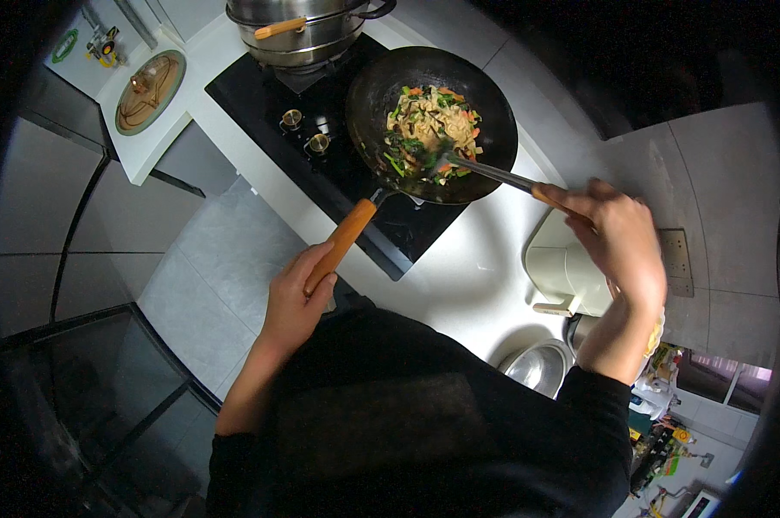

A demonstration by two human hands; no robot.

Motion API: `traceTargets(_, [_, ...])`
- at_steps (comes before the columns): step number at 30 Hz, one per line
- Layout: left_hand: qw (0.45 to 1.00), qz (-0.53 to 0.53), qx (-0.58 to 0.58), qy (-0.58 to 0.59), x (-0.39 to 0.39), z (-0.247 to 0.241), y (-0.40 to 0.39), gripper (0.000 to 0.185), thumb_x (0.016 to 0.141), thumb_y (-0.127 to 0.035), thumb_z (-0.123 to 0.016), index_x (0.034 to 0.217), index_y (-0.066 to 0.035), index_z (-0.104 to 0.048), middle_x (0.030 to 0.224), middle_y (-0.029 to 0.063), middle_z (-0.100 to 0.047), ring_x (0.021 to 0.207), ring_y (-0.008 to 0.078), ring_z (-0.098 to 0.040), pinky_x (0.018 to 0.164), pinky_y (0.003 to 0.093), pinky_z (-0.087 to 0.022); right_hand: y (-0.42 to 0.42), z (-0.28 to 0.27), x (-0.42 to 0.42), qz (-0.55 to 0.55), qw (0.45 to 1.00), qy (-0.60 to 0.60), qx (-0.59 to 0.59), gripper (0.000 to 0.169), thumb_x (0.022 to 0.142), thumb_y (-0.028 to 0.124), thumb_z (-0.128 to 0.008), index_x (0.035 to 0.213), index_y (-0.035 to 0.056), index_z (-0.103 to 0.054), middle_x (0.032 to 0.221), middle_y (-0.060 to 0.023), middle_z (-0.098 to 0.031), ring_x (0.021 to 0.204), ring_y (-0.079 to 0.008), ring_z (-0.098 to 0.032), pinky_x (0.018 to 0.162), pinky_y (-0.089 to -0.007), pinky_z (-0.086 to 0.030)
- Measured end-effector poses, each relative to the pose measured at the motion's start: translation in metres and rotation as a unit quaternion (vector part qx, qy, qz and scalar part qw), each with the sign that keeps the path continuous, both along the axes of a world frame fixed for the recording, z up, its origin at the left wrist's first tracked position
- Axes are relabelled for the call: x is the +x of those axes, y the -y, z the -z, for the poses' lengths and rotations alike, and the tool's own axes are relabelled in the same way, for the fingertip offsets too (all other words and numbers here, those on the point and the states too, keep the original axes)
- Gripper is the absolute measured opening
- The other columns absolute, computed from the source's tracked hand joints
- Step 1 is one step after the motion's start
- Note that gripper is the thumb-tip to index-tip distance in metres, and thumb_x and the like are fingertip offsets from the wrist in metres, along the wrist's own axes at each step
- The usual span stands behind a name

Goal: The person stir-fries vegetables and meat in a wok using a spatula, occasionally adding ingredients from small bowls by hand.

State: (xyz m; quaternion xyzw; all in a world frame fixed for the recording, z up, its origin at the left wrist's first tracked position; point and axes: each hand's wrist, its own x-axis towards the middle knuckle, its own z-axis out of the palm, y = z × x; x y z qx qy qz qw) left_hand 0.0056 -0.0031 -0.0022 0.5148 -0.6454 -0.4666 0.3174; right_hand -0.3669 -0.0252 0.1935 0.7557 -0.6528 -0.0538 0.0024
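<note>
A dark wok rests on the black glass cooktop. My left hand is closed around the wok's wooden handle. Inside lies a mix of pale strips, green leaves and orange pieces. In my right hand is a long metal cooking utensil with a wooden grip; its blurred head sits in the food at the lower part of the wok, so its exact shape cannot be told.
A steel steamer pot stands behind, left of the wok. On the right of the white counter are a pale green appliance and a steel bowl. A round glass lid lies at the far left, and a wall socket is beyond my right hand.
</note>
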Motion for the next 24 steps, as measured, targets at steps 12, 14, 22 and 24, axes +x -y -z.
traceTargets(12, [1.000, -0.002, 0.005, 0.001, -0.003, -0.002, 0.001, 0.042, 0.096, -0.002, -0.066, 0.137, 0.001, -0.059, 0.123, 0.0228, -0.068, 0.106, 0.0344, -0.070, 0.088, 0.0396, -0.056, -0.003, 0.039, -0.024, 0.056, 0.998, -0.036, -0.011, 0.039, 0.091, 0.016, -0.069, 0.128, 0.0297, -0.073, 0.084, -0.0177, -0.072, 0.080, -0.0384, -0.072, 0.074, -0.0487, -0.057])
traceTargets(14, [1.000, -0.003, 0.002, -0.008, -0.002, 0.001, -0.001, 0.042, 0.096, -0.002, -0.066, 0.137, 0.000, -0.059, 0.123, 0.0223, -0.068, 0.106, 0.0340, -0.070, 0.088, 0.0392, -0.056, -0.020, 0.011, -0.011, 0.077, 0.996, -0.038, -0.016, 0.044, 0.088, 0.008, -0.072, 0.127, 0.0278, -0.075, 0.091, -0.0176, -0.073, 0.079, -0.0347, -0.071, 0.073, -0.0460, -0.055])
traceTargets(22, [1.000, 0.001, 0.010, 0.004, -0.006, -0.004, 0.001, 0.043, 0.095, -0.002, -0.067, 0.137, 0.000, -0.060, 0.122, 0.0221, -0.068, 0.103, 0.0337, -0.071, 0.086, 0.0390, -0.056, -0.009, 0.066, -0.008, 0.076, 0.997, -0.008, 0.014, 0.038, 0.094, 0.013, -0.068, 0.130, 0.0260, -0.072, 0.087, -0.0191, -0.071, 0.080, -0.0397, -0.069, 0.074, -0.0472, -0.056])
traceTargets(24, [1.000, 0.002, 0.006, 0.002, -0.005, -0.003, 0.002, 0.043, 0.095, -0.001, -0.066, 0.137, 0.000, -0.059, 0.121, 0.0223, -0.068, 0.103, 0.0336, -0.071, 0.086, 0.0389, -0.056, -0.016, 0.056, -0.010, 0.090, 0.996, 0.009, 0.025, 0.037, 0.094, 0.013, -0.068, 0.129, 0.0249, -0.073, 0.087, -0.0198, -0.071, 0.080, -0.0397, -0.069, 0.074, -0.0469, -0.056])
